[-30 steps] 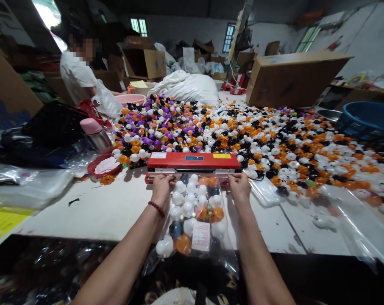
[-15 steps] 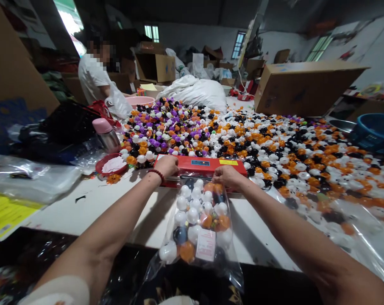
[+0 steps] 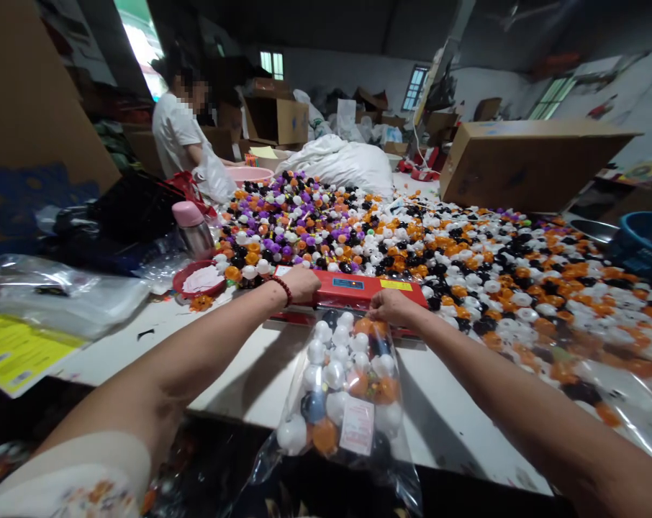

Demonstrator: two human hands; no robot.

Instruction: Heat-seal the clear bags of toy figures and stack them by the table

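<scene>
A clear plastic bag (image 3: 334, 410) of white, orange and black balls, with a small printed label (image 3: 357, 426) inside, hangs over the table's front edge. Its upper end lies against a long red bag sealer (image 3: 343, 285). My right hand (image 3: 394, 307) pinches the bag's upper right corner at the sealer's front. Closed over the sealer's left part, my left hand (image 3: 303, 284) is at the bag's upper left corner; its fingertips are partly hidden. The bag's lower end hangs loose and wrinkled.
Mixed small balls (image 3: 466, 244) cover the table behind the sealer. Left are a pink-lidded flask (image 3: 193, 229), a red dish (image 3: 218, 288) with paper slips, plastic bags (image 3: 83, 295) and yellow sheets (image 3: 29, 349). A large carton (image 3: 525, 165) and blue basket (image 3: 647, 244) stand right. A person (image 3: 178, 129) works behind.
The whole view has shifted slightly, so things sit a little further right and lower. Both hands stay at the sealer and the bag's upper end.
</scene>
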